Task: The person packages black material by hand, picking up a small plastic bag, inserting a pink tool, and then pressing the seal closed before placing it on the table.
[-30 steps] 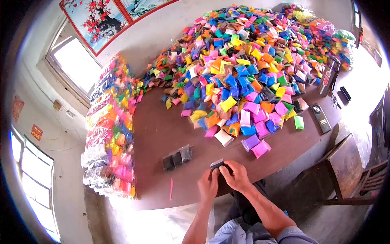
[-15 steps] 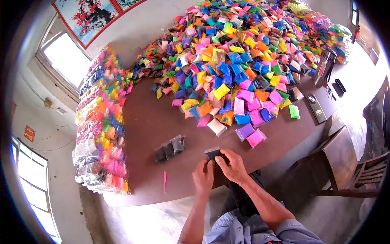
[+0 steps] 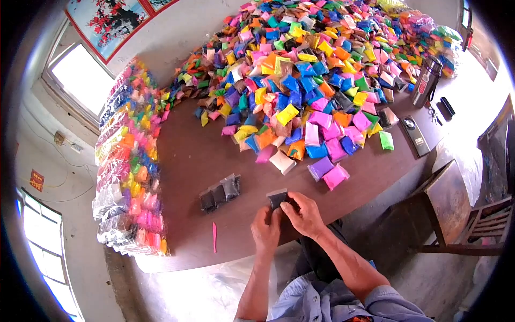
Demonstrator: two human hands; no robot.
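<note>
Between my two hands, over the table's near edge, is a small black packet (image 3: pixel 277 199) in clear film. My left hand (image 3: pixel 266 228) grips its lower left side, thumb up. Fingers of my right hand (image 3: pixel 303 216) are closed on its right side. To the left of my hands, several black packets (image 3: pixel 220 194) lie side by side in a short row. Nearer the front edge rests a slim pink tool (image 3: pixel 215 238), like a plastic modelling knife. Beyond my hands, a pink packet (image 3: pixel 336 176) touches a purple packet (image 3: pixel 321 168) on the table.
A large heap of coloured packets (image 3: pixel 300 86) covers the back of the brown table (image 3: pixel 185 155). Stacked bagged packets (image 3: pixel 129 177) line the left end. At the right are a thermos (image 3: pixel 427 81), a flat metallic device (image 3: pixel 414 136) and a black case (image 3: pixel 447 106). A wooden chair (image 3: pixel 456 214) stands right.
The whole view has shifted slightly. Both hands still hold the black packet, which now appears tilted a little more upright.
</note>
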